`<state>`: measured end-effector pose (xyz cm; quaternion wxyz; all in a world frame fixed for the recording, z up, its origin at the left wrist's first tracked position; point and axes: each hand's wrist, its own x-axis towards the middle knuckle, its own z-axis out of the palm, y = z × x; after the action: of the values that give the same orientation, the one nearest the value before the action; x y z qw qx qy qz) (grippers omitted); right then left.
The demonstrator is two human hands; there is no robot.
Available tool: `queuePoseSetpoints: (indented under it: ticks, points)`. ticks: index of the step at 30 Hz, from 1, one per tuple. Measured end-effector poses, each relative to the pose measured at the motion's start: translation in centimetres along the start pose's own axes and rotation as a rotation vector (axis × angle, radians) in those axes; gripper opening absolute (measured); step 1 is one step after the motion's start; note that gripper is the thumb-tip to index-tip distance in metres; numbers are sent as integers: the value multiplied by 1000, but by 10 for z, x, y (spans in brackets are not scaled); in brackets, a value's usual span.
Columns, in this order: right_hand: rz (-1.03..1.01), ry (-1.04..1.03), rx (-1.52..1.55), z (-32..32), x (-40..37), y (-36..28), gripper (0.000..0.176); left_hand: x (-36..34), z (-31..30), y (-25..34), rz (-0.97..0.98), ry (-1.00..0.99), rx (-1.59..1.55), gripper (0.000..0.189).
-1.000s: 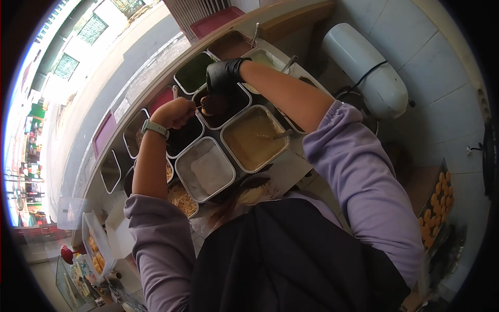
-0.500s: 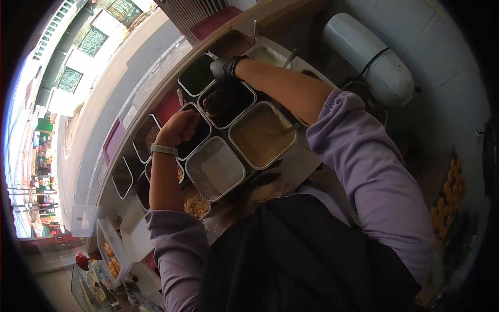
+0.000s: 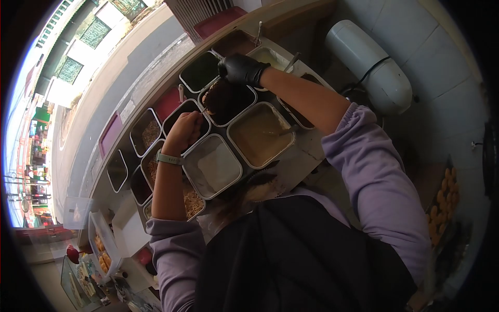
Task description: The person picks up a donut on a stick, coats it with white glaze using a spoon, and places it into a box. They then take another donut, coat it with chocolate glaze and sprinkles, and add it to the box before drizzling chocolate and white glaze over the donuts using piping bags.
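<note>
My left hand (image 3: pixel 185 131), bare with a pale watch band at the wrist, is closed in a fist above a dark metal tray. A thin metal utensil (image 3: pixel 202 112) shows at its knuckles, pointing to the neighbouring tray; its kind is hidden. That tray (image 3: pixel 242 113) holds a dark brown mass, with a lumpy brown piece (image 3: pixel 211 100) at its left side. My right hand (image 3: pixel 243 69), in a black glove, is over this tray's far edge with fingers curled together. Whatever they may hold is hidden.
Nearby trays hold tan cream (image 3: pixel 260 134), a whitish filling (image 3: pixel 212 165), something dark green (image 3: pixel 201 73) and chopped nuts (image 3: pixel 193 204). Spoon handles (image 3: pixel 292 61) stick up at the right. A stand mixer (image 3: pixel 370 66) stands at right; a clear box of pastries (image 3: pixel 102 252) is at lower left.
My right hand has moved slightly right and is turned more side-on. My left hand stays closed in nearly the same place. The view has shifted a little.
</note>
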<state>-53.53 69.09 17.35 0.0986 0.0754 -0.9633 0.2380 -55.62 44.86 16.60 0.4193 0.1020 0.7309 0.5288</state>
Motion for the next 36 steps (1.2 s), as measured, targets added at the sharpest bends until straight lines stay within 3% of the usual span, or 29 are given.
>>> queuePoseSetpoints:
  ticks: [3, 6, 9, 11, 15, 17, 18, 21, 25, 26, 29, 31, 32, 34, 36]
  points:
    - [-26, 1, 59, 3, -8, 5, 22, -7, 11, -1, 22, 63, 1, 25]
    - [7, 290, 212, 9, -11, 12, 23, -5, 6, -7, -53, -11, -225, 25]
    - [147, 336, 243, 3, -17, 9, 25, -1, 6, -13, -134, -14, -415, 25]
    - [187, 315, 534, 17, -13, 24, 25, -3, 6, -17, -142, -82, -503, 26]
    - [201, 205, 1060, 13, -24, 19, 29, -26, 17, -9, -97, -104, -577, 28]
    - [781, 60, 1670, 2, -27, 3, 35, -46, 23, -3, -59, -116, -582, 28]
    - [708, -63, 1758, 0, -32, -1, 30, -56, 24, -2, -45, -131, -593, 28]
    - [750, -204, 1991, -3, -49, -33, 33, -92, 31, -7, -15, -154, -624, 28]
    - [412, -602, 2285, -3, -84, -70, 48, -154, 43, -24, -5, -126, -654, 29]
    - [296, -714, 2294, -3, -93, -82, 50, -171, 47, -30, -14, -104, -669, 30]
    - [277, -805, 2355, 4, -120, -124, 52, -223, 53, -56, 15, -51, -660, 31]
    - [-225, -492, 1293, 21, -144, -143, 50, -258, 60, -73, 29, 14, -624, 31]
    - [-132, -585, 1574, 27, -155, -160, 50, -275, 63, -84, 15, 46, -676, 28]
    - [532, -832, 2236, 34, -180, -224, 43, -328, 67, -115, 2, 155, -593, 26]
    - [-136, -585, 1284, 50, -205, -253, 41, -365, 69, -142, 13, 249, -516, 21]
